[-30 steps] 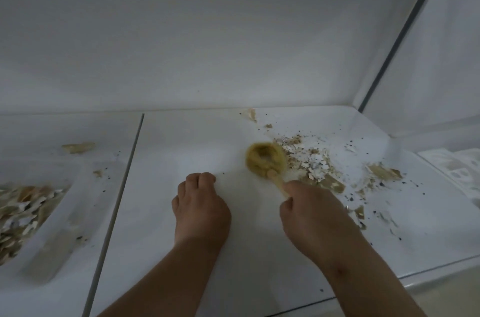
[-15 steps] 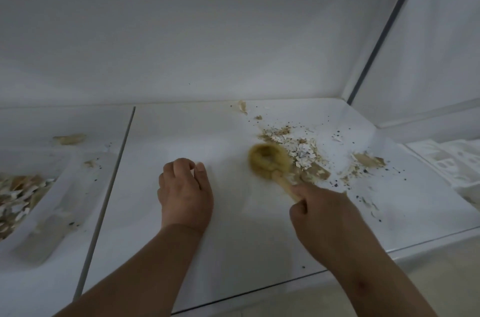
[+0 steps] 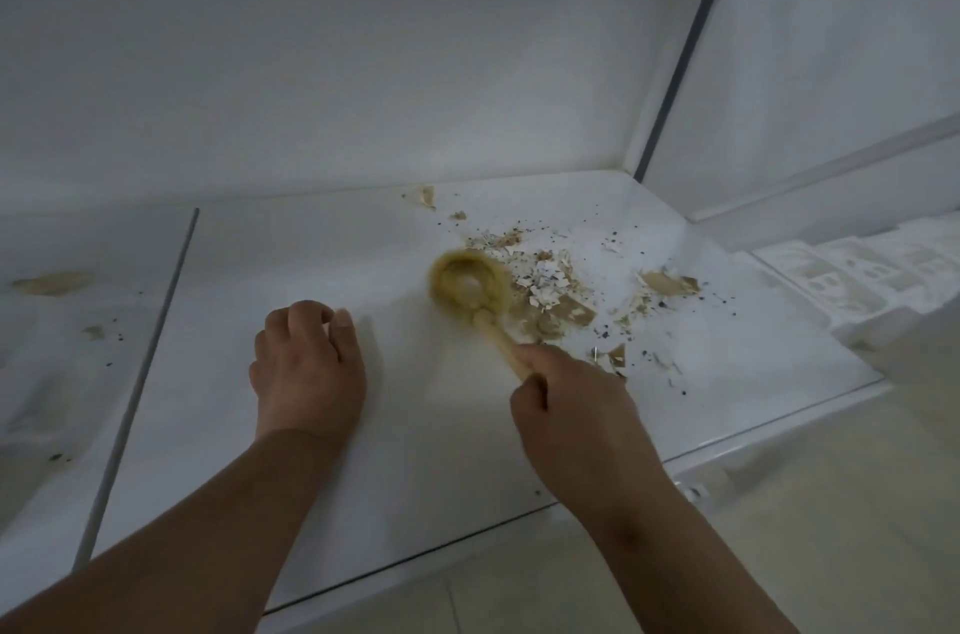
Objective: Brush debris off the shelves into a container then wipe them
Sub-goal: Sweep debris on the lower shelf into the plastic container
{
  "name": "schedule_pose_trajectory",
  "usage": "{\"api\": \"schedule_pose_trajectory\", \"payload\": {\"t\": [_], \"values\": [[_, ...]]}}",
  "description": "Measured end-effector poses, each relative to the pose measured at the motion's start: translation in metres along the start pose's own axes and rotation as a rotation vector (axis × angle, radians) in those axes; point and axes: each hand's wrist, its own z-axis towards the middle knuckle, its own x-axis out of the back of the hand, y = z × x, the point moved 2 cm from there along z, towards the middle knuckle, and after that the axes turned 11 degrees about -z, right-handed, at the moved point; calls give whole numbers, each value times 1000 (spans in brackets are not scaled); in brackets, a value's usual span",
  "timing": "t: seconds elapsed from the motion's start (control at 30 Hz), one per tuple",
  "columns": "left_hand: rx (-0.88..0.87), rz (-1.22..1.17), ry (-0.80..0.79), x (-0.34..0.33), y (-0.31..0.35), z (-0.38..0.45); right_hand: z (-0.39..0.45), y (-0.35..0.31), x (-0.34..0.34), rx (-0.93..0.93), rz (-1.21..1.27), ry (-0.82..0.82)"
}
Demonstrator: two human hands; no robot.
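A round yellow brush (image 3: 467, 287) with a wooden handle lies bristles-down on the white shelf (image 3: 291, 269). My right hand (image 3: 571, 404) grips the handle's near end. Just right of the brush head sits a pile of tan and white debris (image 3: 550, 287), with dark specks scattered further right. My left hand (image 3: 306, 363) rests on the shelf left of the brush, its fingers curled under and holding nothing.
A grey vertical divider (image 3: 140, 373) separates this shelf from the left one, where a few tan flakes (image 3: 52, 282) lie. The shelf's front edge (image 3: 727, 451) runs bottom right. White moulded foam (image 3: 872, 274) sits at far right. A tall wall closes the back.
The view has shifted, so the container of debris at far left is out of frame. The brush head has stayed at the left edge of the pile. My left hand's fingers have curled further.
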Motion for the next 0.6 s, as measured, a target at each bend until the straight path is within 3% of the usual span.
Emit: {"api": "schedule_pose_trajectory", "payload": {"t": [0.2, 0.4, 0.6], "values": [[23, 148, -96, 1, 17, -9, -20, 54, 29, -220, 87, 187], [12, 110, -261, -49, 75, -43, -41, 128, 64, -460, -48, 260], [54, 126, -356, -78, 96, -70, -35, 195, 82, -672, -206, 115]]}}
